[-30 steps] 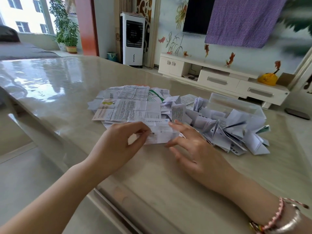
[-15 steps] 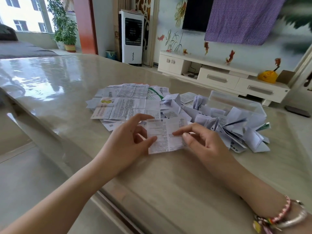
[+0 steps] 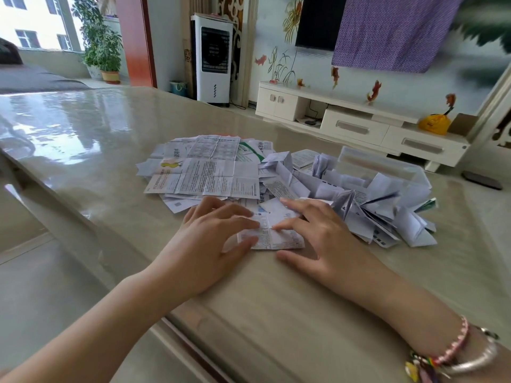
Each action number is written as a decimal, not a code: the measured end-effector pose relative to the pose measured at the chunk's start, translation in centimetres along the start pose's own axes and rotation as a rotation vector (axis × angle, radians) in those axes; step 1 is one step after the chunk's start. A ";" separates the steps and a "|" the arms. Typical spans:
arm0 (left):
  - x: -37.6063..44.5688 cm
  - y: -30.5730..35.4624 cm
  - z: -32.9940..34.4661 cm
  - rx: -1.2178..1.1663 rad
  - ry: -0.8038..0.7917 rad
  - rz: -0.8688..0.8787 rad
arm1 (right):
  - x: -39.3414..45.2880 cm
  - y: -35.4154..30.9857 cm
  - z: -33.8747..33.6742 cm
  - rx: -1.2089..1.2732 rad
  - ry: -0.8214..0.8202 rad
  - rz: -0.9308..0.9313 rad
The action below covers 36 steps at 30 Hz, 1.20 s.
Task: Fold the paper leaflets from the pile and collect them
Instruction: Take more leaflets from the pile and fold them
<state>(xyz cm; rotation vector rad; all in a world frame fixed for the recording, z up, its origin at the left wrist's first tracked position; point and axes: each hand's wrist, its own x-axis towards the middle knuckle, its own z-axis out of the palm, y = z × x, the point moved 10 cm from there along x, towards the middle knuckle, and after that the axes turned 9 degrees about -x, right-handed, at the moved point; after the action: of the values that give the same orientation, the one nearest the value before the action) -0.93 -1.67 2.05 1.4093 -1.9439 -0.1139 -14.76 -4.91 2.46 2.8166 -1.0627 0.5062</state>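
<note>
We have one leaflet [image 3: 272, 234] flat on the table [image 3: 276, 313], just in front of us, near the table's front edge. Both hands press it down. Left hand [image 3: 213, 244]: fingers spread, index tip on the middle of the paper, thumb at its lower left edge. Right hand [image 3: 320, 239]: fingers spread as well, index tip meeting the left one at a line across the sheet, thumb resting on the table just below the paper. Neither hand pinches anything — the pads bear downward, which we read as setting a crease flat.

Behind the leaflet, the pile of flat leaflets [image 3: 204, 172] lies to the left, within easy reach for the next sheet. To the right, the folded leaflets [image 3: 387, 214] lie in a loose heap that spills in front of a clear plastic box [image 3: 381, 164]; whether any are inside the box we cannot tell.

Judgement: the fold is in hand, not yet finished. The flat pile looks thick — much of the task remains. Thin paper may spring open unless the crease is pressed firmly.
</note>
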 end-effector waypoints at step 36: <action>0.1 0.0 -0.8 -0.053 0.096 -0.082 | 0.1 2.0 -0.8 0.207 0.099 0.288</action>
<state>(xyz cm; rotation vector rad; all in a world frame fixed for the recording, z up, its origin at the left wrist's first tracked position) -0.51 -1.50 2.72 1.4342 -1.7929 -0.1326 -16.22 -6.37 3.16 2.7827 -1.4828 0.8169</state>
